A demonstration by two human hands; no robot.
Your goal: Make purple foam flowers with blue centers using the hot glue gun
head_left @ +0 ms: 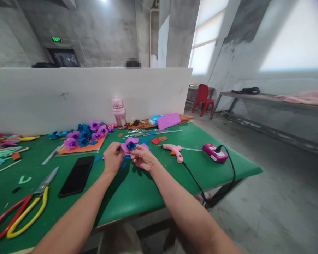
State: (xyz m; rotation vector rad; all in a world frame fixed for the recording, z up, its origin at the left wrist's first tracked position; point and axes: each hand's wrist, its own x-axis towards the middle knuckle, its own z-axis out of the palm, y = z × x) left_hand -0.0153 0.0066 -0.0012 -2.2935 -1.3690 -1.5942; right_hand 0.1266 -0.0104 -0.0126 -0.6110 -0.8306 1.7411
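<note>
Between my two hands, above the green table, is a paper flower with purple outer petals and a blue centre. My left hand pinches its left edge, fingers closed. My right hand grips it from the right, thumb and fingertips near the blue centre. Loose blue and purple petal pieces lie on the table under and around my hands. A pink glue gun, with a clear glue stick in its back, lies to the right of my right hand.
Left of my arms lie a black phone and red-and-yellow scissors. Finished purple and blue flowers sit on orange sheets. A magenta power box with a black cable is at right. A pink bottle stands by the white partition.
</note>
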